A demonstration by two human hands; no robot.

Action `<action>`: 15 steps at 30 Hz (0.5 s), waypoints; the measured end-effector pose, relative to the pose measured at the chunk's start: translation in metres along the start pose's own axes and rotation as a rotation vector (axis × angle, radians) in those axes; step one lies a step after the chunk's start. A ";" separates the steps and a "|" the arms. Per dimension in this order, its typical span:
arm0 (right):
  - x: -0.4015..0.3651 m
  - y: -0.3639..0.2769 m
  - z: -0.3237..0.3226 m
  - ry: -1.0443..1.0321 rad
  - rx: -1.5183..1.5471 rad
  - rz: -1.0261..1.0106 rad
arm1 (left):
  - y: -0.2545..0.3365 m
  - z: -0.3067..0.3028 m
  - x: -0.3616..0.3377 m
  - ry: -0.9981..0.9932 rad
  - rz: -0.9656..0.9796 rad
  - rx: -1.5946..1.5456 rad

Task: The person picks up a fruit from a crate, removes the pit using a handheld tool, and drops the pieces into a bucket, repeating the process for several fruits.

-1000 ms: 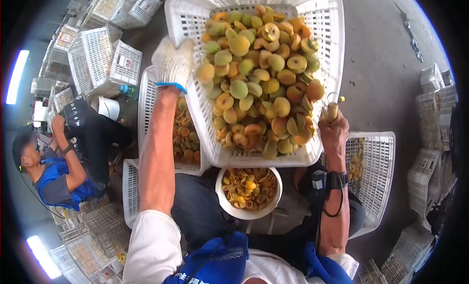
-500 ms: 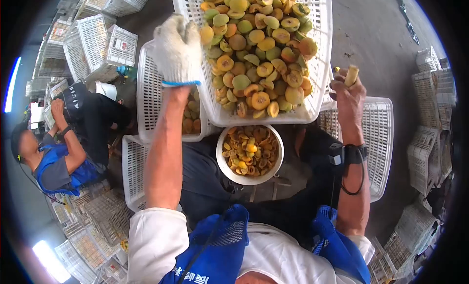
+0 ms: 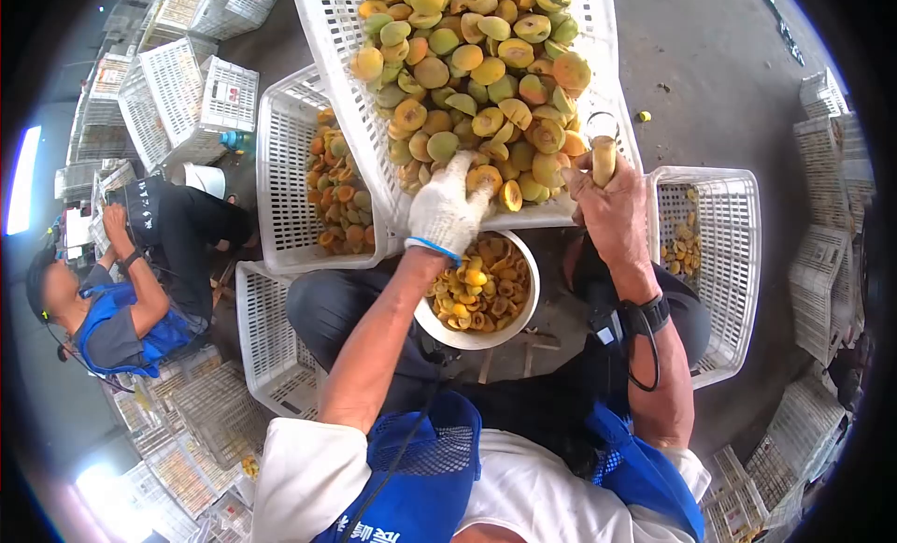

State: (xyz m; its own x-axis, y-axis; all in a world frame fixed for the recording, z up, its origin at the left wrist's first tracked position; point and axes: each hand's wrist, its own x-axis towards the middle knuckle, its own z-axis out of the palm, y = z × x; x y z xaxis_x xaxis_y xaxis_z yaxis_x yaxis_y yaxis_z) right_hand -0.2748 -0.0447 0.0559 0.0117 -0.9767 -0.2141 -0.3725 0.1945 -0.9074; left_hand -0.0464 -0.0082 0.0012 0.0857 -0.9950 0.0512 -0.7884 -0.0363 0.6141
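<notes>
Halved yellow-green fruits (image 3: 486,71) fill a white perforated crate (image 3: 332,52) in front of me. My left hand (image 3: 447,207), in a white knitted glove, is at the crate's near edge with its fingers closed round a fruit half (image 3: 483,178). My right hand (image 3: 612,202), bare, grips a tool by its pale wooden handle (image 3: 605,160) at the crate's right near corner. Below the crate, a round white bucket (image 3: 531,305) holds smaller orange-yellow fruit pieces (image 3: 476,291).
A crate of fruit halves (image 3: 271,197) stands at the left, with another crate (image 3: 257,328) below it. On the right, a crate (image 3: 733,263) holds some pieces. A co-worker in a blue vest (image 3: 121,319) sits at the far left. Stacked crates (image 3: 822,216) line the right side.
My gloved hand has moved from the crate's left edge to the fruit at its near edge. My right hand has moved left to the crate's corner. The big crate appears shifted left.
</notes>
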 end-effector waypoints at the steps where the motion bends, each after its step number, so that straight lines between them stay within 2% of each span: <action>1: 0.002 0.008 0.004 0.001 0.004 0.002 | 0.000 0.009 -0.001 0.031 0.005 0.079; 3: 0.004 0.016 0.007 0.028 0.013 -0.148 | 0.004 0.020 -0.001 0.034 -0.052 0.076; 5: 0.002 0.013 0.008 0.013 -0.003 -0.098 | 0.010 0.023 0.001 0.129 -0.077 -0.028; 9: -0.001 0.016 0.017 -0.009 0.049 -0.109 | 0.004 0.035 -0.006 0.159 -0.068 -0.047; 11: 0.000 0.023 0.023 -0.073 0.087 0.017 | 0.005 0.034 -0.009 0.132 -0.116 -0.304; 12: 0.000 0.026 0.027 -0.093 0.115 0.042 | 0.006 0.029 -0.012 0.213 0.012 -0.253; 13: 0.001 0.027 0.028 -0.087 0.115 0.037 | 0.007 0.024 -0.015 0.214 0.018 -0.256; 15: 0.000 0.025 0.030 -0.244 0.227 0.022 | 0.014 0.011 -0.023 0.212 0.041 -0.378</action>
State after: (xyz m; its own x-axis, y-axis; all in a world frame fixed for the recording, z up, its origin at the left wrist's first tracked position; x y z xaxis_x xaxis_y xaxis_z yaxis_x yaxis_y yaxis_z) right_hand -0.2562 -0.0374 0.0222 0.2384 -0.9268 -0.2903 -0.1589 0.2576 -0.9531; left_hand -0.0656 0.0129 0.0002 0.2134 -0.9524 0.2178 -0.5188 0.0784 0.8513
